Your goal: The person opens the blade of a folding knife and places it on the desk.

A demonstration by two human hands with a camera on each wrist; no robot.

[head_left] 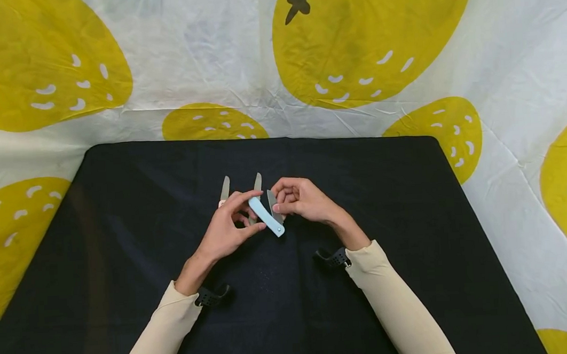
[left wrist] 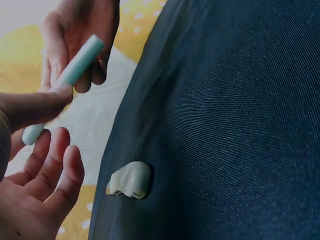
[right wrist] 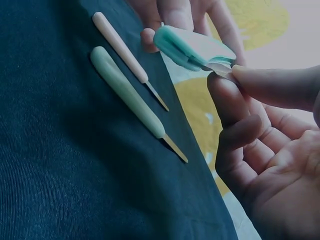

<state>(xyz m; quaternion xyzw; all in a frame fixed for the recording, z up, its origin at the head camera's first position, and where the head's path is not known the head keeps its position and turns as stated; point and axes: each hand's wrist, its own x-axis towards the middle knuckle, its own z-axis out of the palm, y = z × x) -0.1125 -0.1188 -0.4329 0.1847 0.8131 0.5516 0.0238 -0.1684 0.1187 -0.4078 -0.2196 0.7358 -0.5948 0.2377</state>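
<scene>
A light-blue folding knife (head_left: 267, 218) is held up between both hands, its blade (head_left: 274, 207) part-way out from the handle. My left hand (head_left: 223, 232) pinches the handle between thumb and fingertips. On the other side, my right hand (head_left: 309, 199) pinches the blade between thumb and forefinger. The right wrist view shows the thumb (right wrist: 275, 86) on the metal close to the handle. Beneath the hands lie two more folding knives with blades out: a pink-handled knife (right wrist: 120, 47) and a green-handled knife (right wrist: 127, 92). From the head view, my left hand hides most of their handles.
A black cloth covers the table (head_left: 391, 299). Behind it and along the sides hangs a white sheet (head_left: 214, 41) with big yellow fruit shapes. Dark straps (head_left: 333, 258) circle both wrists, at the ends of cream sleeves (head_left: 401, 304).
</scene>
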